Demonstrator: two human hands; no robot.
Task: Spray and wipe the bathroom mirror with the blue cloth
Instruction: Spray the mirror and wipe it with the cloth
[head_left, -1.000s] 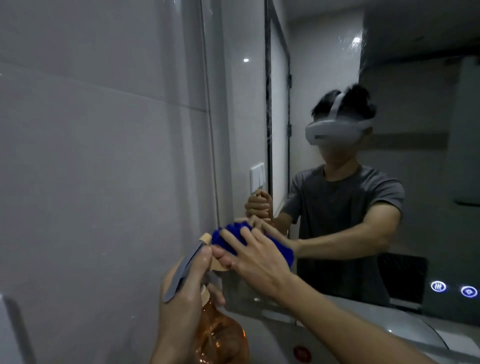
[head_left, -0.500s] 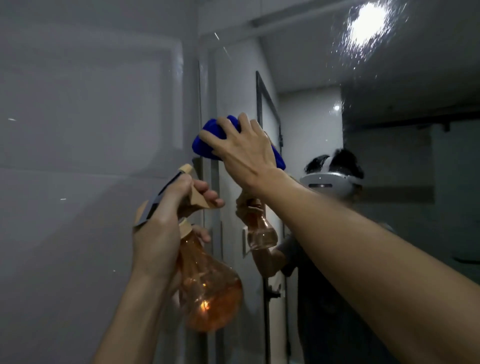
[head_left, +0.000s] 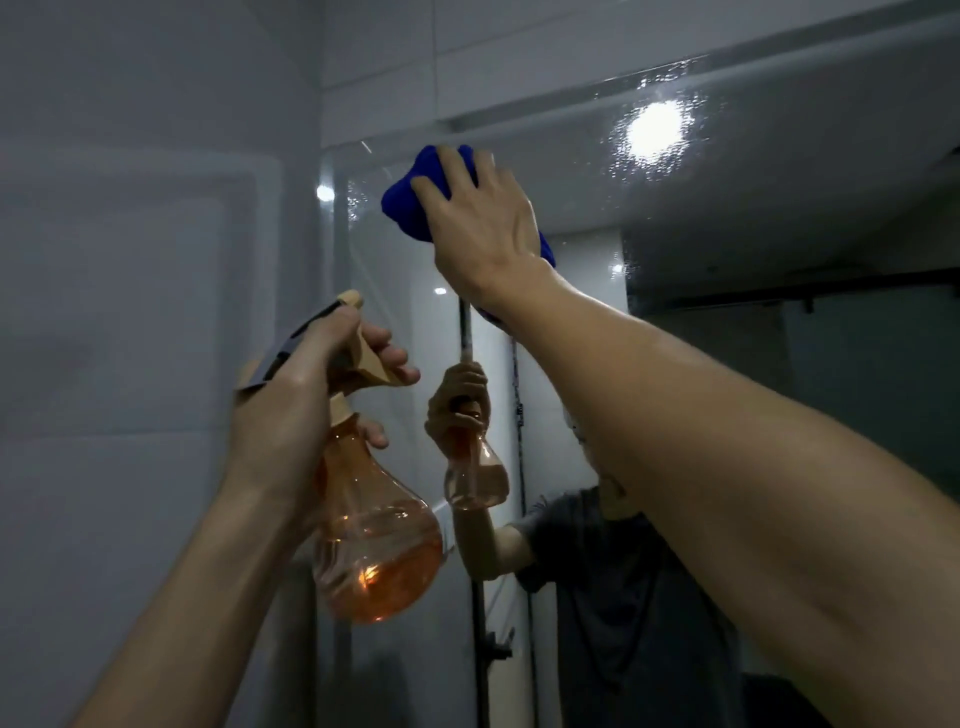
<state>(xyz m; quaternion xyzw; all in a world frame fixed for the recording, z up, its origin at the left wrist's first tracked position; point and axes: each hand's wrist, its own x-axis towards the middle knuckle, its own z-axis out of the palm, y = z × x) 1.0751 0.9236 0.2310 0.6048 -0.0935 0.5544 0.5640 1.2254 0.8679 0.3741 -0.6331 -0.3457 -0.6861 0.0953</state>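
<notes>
Right hand: our right hand (head_left: 480, 228) presses the cloth (head_left: 408, 200) against the mirror (head_left: 727, 171) near its top left corner, fingers spread flat over it, likely so the whole pad wipes the glass.
Left hand: our left hand (head_left: 301, 395) grips the bottle (head_left: 376, 545) by the neck, fingers curled round the trigger, held up beside the mirror, we judge to keep spray ready.
Droplets: wet specks show around the reflected light (head_left: 654, 132), so that patch seems not yet wiped.
Count: we see one cloth, one bottle, two hands, one mirror.
</notes>
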